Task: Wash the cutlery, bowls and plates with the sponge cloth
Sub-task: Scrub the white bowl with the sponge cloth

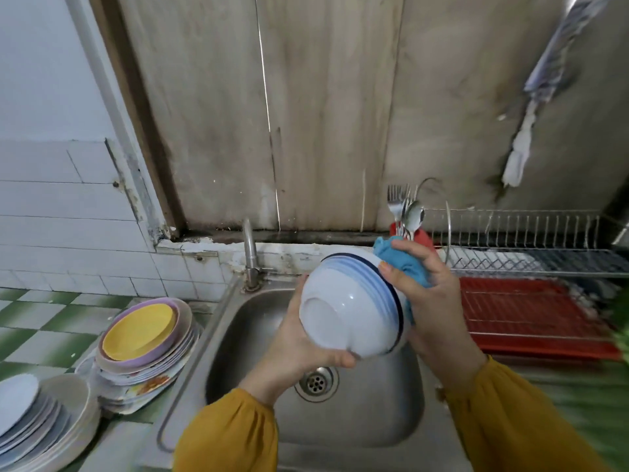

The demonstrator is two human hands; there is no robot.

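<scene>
A white bowl (350,301) with blue rim bands is held tilted over the steel sink (258,338), its base facing me. My left hand (299,345) grips the bowl from below and the left. My right hand (429,301) grips a blue sponge cloth (405,260) and presses it against the bowl's rim and inside; most of the cloth is hidden by the bowl and hand. Forks and spoons (406,211) stand in a red holder behind the bowl.
A tap (250,250) stands at the sink's back edge. Stacked plates topped by a yellow and lilac bowl (143,332) sit on the left counter, with another stack of white plates (30,413) nearer. A wire dish rack (531,240) over a red tray (531,318) is on the right.
</scene>
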